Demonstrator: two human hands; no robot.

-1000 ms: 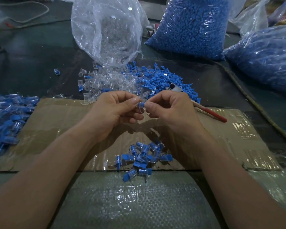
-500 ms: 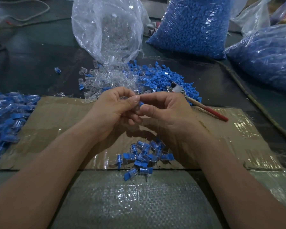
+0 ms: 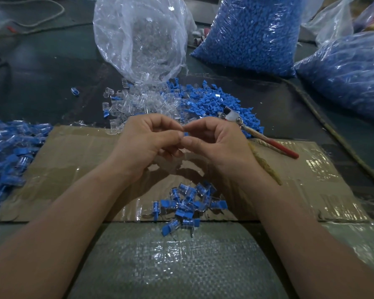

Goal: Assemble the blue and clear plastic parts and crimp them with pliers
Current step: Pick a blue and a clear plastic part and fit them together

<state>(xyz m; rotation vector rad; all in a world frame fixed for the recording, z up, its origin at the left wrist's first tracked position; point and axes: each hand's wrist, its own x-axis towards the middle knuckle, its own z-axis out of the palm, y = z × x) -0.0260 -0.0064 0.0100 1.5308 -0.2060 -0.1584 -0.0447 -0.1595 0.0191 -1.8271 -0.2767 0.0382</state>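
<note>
Cardboard sheet [image 3: 73, 152] under left hand [image 3: 147, 145], right hand [image 3: 220, 145], both pinching small part [image 3: 183, 134], pliers [image 3: 260, 135] crossing its far edge

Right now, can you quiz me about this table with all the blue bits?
1. True or false: the pliers lie in neither the left hand nor the right hand.
2. Where is the small pile of joined pieces? A mostly on the cardboard; B inside a sack; C in a fist.
3. Fill in: the open bag at the back spills ___ parts.
Key: 1 true; 2 A; 3 clear.
</note>
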